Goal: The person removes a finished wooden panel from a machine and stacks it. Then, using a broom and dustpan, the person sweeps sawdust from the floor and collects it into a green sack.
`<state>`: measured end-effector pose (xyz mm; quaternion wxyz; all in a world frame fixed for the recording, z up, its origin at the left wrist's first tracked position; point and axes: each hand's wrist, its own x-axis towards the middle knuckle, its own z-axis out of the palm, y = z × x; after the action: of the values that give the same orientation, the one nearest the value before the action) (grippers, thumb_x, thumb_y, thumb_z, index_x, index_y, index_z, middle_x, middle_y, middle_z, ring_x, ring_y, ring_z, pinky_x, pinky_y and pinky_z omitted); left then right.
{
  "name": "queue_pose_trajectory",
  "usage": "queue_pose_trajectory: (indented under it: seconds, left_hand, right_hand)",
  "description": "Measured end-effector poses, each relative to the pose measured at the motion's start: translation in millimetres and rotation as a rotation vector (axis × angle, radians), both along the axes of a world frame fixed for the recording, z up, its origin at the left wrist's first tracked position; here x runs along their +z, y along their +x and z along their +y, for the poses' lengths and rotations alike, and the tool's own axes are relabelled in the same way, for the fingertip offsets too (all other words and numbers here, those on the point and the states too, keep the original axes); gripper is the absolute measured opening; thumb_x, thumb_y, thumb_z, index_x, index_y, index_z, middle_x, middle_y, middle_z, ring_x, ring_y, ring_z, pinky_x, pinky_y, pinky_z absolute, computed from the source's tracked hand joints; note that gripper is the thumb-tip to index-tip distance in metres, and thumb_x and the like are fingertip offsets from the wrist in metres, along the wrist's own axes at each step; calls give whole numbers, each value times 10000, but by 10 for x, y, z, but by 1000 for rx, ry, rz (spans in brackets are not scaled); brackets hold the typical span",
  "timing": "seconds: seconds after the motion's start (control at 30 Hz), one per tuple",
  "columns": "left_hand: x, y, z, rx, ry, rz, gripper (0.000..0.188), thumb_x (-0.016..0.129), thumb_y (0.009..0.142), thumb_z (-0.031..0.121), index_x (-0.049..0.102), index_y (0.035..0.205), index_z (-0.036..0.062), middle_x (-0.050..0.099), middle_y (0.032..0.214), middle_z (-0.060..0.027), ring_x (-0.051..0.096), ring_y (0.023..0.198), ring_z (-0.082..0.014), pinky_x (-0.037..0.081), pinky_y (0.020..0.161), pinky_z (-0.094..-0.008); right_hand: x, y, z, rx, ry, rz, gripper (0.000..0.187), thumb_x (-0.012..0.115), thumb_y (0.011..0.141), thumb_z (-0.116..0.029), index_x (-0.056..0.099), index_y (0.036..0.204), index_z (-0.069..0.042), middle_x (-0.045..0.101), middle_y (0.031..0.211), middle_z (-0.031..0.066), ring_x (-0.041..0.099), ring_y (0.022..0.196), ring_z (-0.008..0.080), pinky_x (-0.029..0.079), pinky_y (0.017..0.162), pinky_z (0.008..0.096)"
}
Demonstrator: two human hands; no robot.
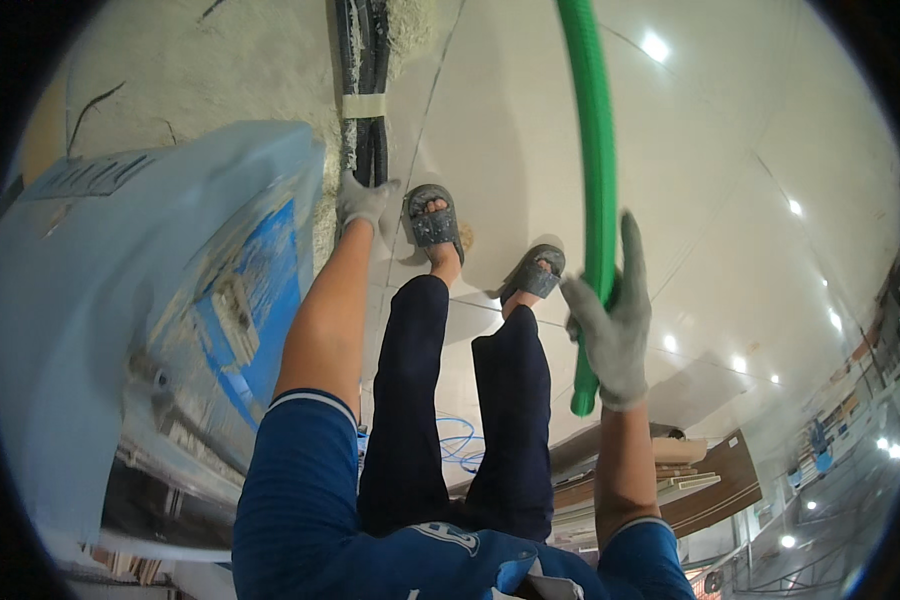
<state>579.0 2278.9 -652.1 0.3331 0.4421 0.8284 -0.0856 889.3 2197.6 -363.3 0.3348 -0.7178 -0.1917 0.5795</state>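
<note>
My left hand point(366, 200), in a grey-white work glove, is low by the floor at the end of a bundle of black hoses point(378, 60). Its fingers close on the bundle, partly hidden, with the thumb out to the right. The hoses are dusted with pale powder and bound with a band of light tape point(364, 106). On the right, a thick green ribbed hose point(592, 130) runs down from the top edge to a cut end. My right hand point(615, 335), also gloved, is at that hose near its lower end, fingers stretched and thumb across it.
A large blue-grey machine housing point(170, 190) with a dust-caked blue opening point(270, 290) stands to the left. Pale powder is piled along its base. My feet in dark slides stand on the tiled floor point(730, 200). Behind me are stacked boards point(715, 485) and a thin blue air line point(460, 440).
</note>
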Motion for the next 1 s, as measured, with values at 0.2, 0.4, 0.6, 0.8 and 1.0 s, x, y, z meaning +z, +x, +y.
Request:
queue_pose_trajectory:
  seconds: [0.2,0.4,0.6,0.8,1.0]
  left_hand:
    - [-748,343,780,-279,263,276,1048,865,623,410,298,1436,69,455,1369,-205,490,1232,-387,437,1003,-462]
    - [-1144,352,1230,-284,0,441,1114,836,641,522,203,1449,88,505,1303,-199,556,1171,-338,486,953,-445]
    - [-1120,79,1304,-351,104,273,871,852,601,421,417,1247,32,636,1099,-159,663,976,-316,532,859,-392]
    - [-210,-306,1248,-299,251,-48,740,848,604,283,504,1196,5,673,1042,-164,672,942,-304,529,863,-376]
    - [952,-425,1249,-416,271,-172,620,825,673,175,537,1183,-29,684,1020,-165,675,911,-274,519,842,-343]
  right_hand:
    - [-600,77,-1257,110,-219,-451,758,697,848,-82,284,1479,-6,585,811,66,570,705,129,498,664,285]
    - [-1205,332,-1782,186,-443,-398,679,743,834,-126,380,1397,-19,569,786,38,559,673,118,488,619,278]
    - [-1528,433,-1729,-66,-462,-313,355,765,822,-120,523,1065,-26,544,711,6,529,612,96,458,569,265]
    - [-458,805,-2365,262,-447,-753,373,767,847,-261,548,1030,-21,575,707,78,550,619,178,465,596,311]
    - [976,1274,-2810,717,-520,-807,466,678,888,-355,539,1183,-23,650,864,173,638,743,367,504,658,424]
